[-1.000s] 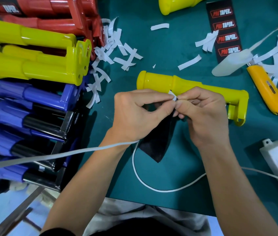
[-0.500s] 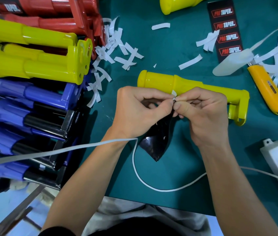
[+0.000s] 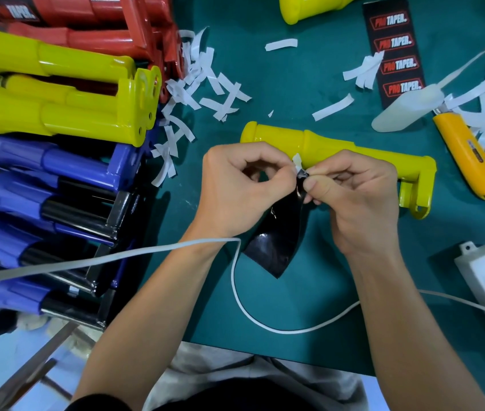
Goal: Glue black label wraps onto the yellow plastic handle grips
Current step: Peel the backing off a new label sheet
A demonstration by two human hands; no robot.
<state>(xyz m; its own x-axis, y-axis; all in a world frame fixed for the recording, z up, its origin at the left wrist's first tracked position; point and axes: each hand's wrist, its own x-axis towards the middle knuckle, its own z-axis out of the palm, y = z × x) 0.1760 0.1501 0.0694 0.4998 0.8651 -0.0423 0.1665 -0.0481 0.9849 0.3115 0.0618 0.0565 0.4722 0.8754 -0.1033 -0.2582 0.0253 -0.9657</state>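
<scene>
The glossy black label wrap hangs before the long yellow plastic handle grip on the teal surface. The right hand fingers pinch its top corner and the left hand fingers pinch the white backing tab, apparently to bare adhesive. Since 0.5 s ago, the tab has lifted further.

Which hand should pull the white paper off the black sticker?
Probably the left hand: it seems to pinch the white backing tab, while the right hand pinches the black label by its corner.
</scene>
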